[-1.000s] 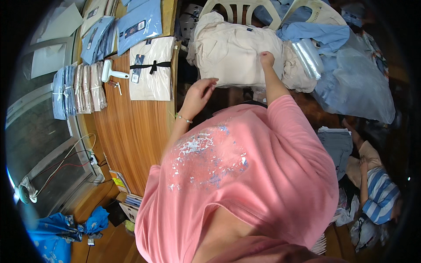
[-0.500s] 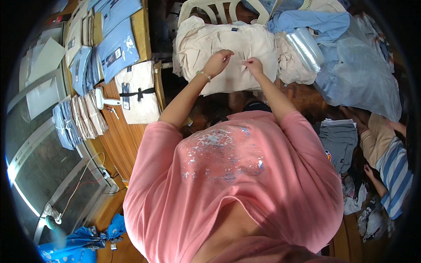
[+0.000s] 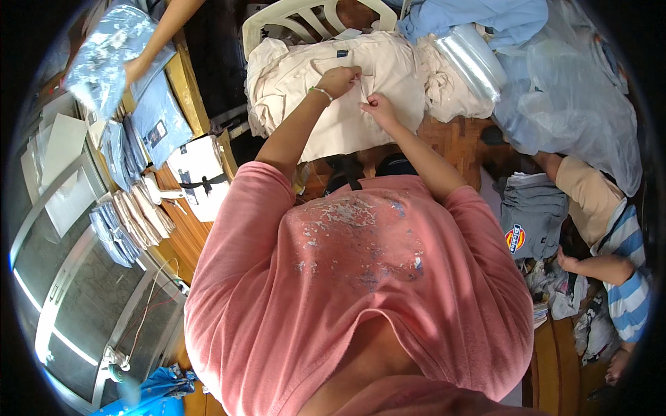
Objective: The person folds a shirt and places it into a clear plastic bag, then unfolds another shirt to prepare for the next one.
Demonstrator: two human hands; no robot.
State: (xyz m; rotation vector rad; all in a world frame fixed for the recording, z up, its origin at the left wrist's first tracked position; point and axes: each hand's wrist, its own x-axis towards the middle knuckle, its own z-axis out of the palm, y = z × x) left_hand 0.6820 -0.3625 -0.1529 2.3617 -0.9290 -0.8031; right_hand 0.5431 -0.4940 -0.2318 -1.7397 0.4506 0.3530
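Observation:
A cream shirt (image 3: 329,125) with a dark label at its collar lies spread on top of a bulky cream heap, against a pale plastic chair (image 3: 255,31). My left hand (image 3: 338,82), with a light bracelet at the wrist, pinches the front of the shirt below the collar. Slightly lower and to the right, my right hand (image 3: 381,111) has thumb and forefinger pressed together at the same shirt front. Whatever small part sits between the fingertips is too small to make out.
At upper left another person's arm (image 3: 156,41) holds a bagged blue garment (image 3: 111,59) over stacked folded shirts (image 3: 159,114). Right of the heap lie a clear plastic roll (image 3: 472,62) and a large plastic bag (image 3: 569,104). Grey folded clothes (image 3: 534,208) lie near a person in stripes (image 3: 628,236).
Another person's arm with a bagged blue garment has come in at upper left. My view has shifted a little. Both hands stay at the shirt front, the right one slightly lower.

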